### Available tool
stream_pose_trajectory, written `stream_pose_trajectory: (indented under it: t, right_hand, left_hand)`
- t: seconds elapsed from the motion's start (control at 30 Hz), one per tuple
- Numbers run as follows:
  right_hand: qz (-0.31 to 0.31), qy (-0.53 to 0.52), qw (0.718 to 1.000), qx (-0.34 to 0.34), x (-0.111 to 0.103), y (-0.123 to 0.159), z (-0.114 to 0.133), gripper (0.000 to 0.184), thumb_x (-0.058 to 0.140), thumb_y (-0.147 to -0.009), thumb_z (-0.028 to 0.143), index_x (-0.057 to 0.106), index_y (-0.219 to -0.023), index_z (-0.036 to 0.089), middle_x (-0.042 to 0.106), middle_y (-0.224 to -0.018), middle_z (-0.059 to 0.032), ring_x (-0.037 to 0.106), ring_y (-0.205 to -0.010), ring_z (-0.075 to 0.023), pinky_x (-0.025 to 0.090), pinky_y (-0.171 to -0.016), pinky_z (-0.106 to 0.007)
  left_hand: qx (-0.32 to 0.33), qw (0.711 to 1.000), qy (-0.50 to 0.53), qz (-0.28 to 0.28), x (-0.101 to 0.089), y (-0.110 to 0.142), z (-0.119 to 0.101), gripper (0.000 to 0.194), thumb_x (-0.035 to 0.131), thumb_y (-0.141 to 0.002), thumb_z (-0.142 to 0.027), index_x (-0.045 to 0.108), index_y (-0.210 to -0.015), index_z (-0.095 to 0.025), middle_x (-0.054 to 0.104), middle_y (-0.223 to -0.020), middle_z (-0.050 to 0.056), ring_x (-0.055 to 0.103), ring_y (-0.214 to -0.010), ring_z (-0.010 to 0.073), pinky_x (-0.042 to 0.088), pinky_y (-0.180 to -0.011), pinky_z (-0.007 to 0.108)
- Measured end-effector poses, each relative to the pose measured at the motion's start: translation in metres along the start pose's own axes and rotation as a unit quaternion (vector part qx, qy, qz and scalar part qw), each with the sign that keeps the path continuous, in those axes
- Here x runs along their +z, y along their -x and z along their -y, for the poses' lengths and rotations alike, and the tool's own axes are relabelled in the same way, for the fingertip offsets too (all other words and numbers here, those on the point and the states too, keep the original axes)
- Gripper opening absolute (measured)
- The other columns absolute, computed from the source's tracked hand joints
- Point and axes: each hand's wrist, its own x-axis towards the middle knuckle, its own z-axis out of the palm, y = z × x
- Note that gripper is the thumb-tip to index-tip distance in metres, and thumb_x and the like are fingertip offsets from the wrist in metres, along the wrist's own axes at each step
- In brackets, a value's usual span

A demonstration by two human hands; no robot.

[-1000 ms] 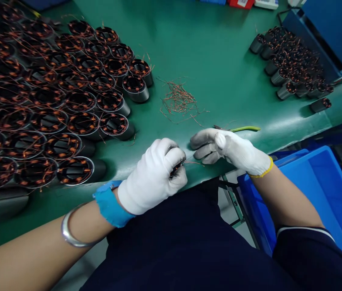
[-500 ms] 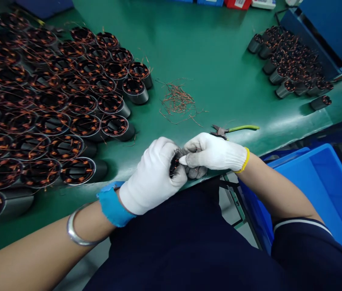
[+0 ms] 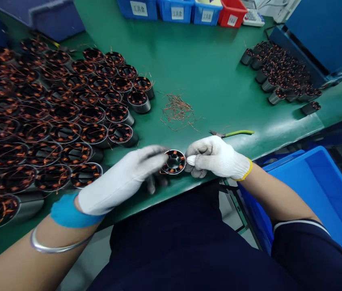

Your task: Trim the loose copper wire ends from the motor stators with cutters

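A small motor stator (image 3: 174, 162) with copper windings shows its round opening to me between my hands, near the table's front edge. My left hand (image 3: 140, 167), in a white glove with grey fingertips, is at its left side with fingers apart and blurred. On the other side, my gloved right hand (image 3: 209, 157) has its fingers curled and closed against the stator's right rim; the fingertips are partly hidden. A short copper wire sticks out at the stator's lower left. Just beyond my right hand lie green-handled cutters (image 3: 234, 133).
Rows of larger-looking stators (image 3: 64, 133) with loose wires fill the left. A pile of wire offcuts (image 3: 177, 108) lies mid-table. More stators (image 3: 283, 72) stand by a blue case (image 3: 331, 36). Labelled bins (image 3: 177, 12) line the back; a blue crate (image 3: 316, 182) is below right.
My left hand has come off the stator to the left and its fingers have spread, exposing the stator. My right hand moved left to the stator and closed. The view has tipped up slightly.
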Motion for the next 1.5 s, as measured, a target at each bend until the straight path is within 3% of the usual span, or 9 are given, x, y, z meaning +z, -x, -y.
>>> stream_pose_trajectory:
  t: [0.13,0.3,0.5,0.63,0.8,1.0,1.23,1.33,1.5]
  right_hand:
    - [0.006,-0.034,0.999,-0.012,-0.001,0.002,0.002,0.022,0.072,-0.071,0.030,0.061,-0.077,0.012,0.065,-0.067,-0.0002,0.060,-0.049,-0.0078,0.052,-0.045,-0.018]
    - [0.016,-0.091,0.995,-0.034,-0.002,-0.002,-0.007,0.027,0.076,-0.070,0.033,0.061,-0.078,0.012,0.067,-0.067,-0.0004,0.060,-0.048,-0.0078,0.049,-0.043,-0.017]
    - [0.034,-0.108,0.990,-0.079,-0.005,0.000,-0.006,0.028,0.074,-0.074,0.036,0.062,-0.079,0.012,0.062,-0.061,0.0024,0.057,-0.045,-0.0065,0.047,-0.041,-0.015]
    - [0.016,-0.055,0.995,-0.082,-0.005,0.006,0.002,0.026,0.071,-0.076,0.035,0.061,-0.078,0.012,0.064,-0.067,-0.0001,0.059,-0.049,-0.0071,0.050,-0.045,-0.017]
    - [0.007,0.010,0.995,-0.097,-0.004,0.007,0.005,0.019,0.066,-0.079,0.030,0.059,-0.077,0.013,0.059,-0.064,0.0016,0.058,-0.052,-0.0067,0.052,-0.049,-0.018]
    - [0.008,-0.025,0.998,-0.051,-0.003,0.000,-0.003,0.022,0.069,-0.075,0.032,0.060,-0.079,0.013,0.064,-0.068,-0.0003,0.059,-0.051,-0.0074,0.051,-0.047,-0.018]
    - [0.039,-0.110,0.990,-0.077,-0.002,0.000,-0.007,0.027,0.071,-0.077,0.037,0.061,-0.080,0.012,0.065,-0.069,-0.0005,0.059,-0.049,-0.0071,0.048,-0.043,-0.016]
    - [0.029,-0.073,0.995,-0.068,0.000,0.003,-0.002,0.027,0.073,-0.074,0.036,0.061,-0.078,0.012,0.065,-0.069,-0.0006,0.059,-0.050,-0.0072,0.049,-0.045,-0.017]
    - [0.006,-0.009,0.997,-0.080,0.000,0.003,0.002,0.021,0.069,-0.077,0.031,0.059,-0.077,0.013,0.061,-0.065,0.0014,0.058,-0.051,-0.0063,0.050,-0.049,-0.017]
  left_hand:
    - [-0.072,0.990,0.102,0.060,0.004,0.005,-0.009,0.048,0.070,-0.078,-0.042,0.052,-0.115,-0.017,0.063,-0.071,0.000,0.056,-0.044,0.0112,0.043,-0.034,0.020]
    - [0.167,0.982,0.064,-0.060,0.013,0.010,0.003,0.042,0.074,-0.071,-0.020,0.055,-0.108,-0.023,0.057,-0.134,0.012,0.069,-0.097,0.0221,0.061,-0.079,0.035]
    - [0.520,0.805,-0.278,-0.064,0.008,0.016,0.008,0.028,0.079,-0.061,-0.012,0.059,-0.077,-0.023,0.051,-0.142,0.003,0.060,-0.117,0.0257,0.053,-0.097,0.040]
    - [0.311,0.932,-0.036,-0.180,0.011,0.010,0.007,0.025,0.066,-0.079,-0.045,0.060,-0.083,-0.021,0.063,-0.116,0.008,0.068,-0.094,0.0241,0.059,-0.077,0.038]
    - [-0.119,0.972,0.152,0.133,0.009,-0.001,-0.003,0.058,0.047,-0.082,-0.071,0.059,-0.083,-0.014,0.061,-0.067,0.005,0.055,-0.042,0.0147,0.048,-0.041,0.029]
    - [0.011,0.990,0.138,0.003,0.010,0.009,-0.007,0.055,0.078,-0.070,-0.029,0.051,-0.118,-0.027,0.066,-0.106,0.004,0.063,-0.063,0.0126,0.055,-0.052,0.025]
    - [0.298,0.942,-0.019,-0.156,0.018,0.024,0.002,0.016,0.066,-0.079,-0.024,0.059,-0.065,-0.021,0.057,-0.133,0.004,0.059,-0.117,0.0278,0.049,-0.103,0.048]
    - [0.174,0.967,0.043,-0.179,0.016,0.015,0.003,0.030,0.055,-0.088,-0.046,0.060,-0.074,-0.020,0.068,-0.108,0.007,0.068,-0.087,0.0220,0.059,-0.079,0.041]
    - [-0.151,0.966,0.149,0.146,0.007,0.002,-0.003,0.063,0.038,-0.086,-0.071,0.063,-0.086,-0.014,0.068,-0.069,0.010,0.056,-0.041,0.0159,0.048,-0.041,0.031]
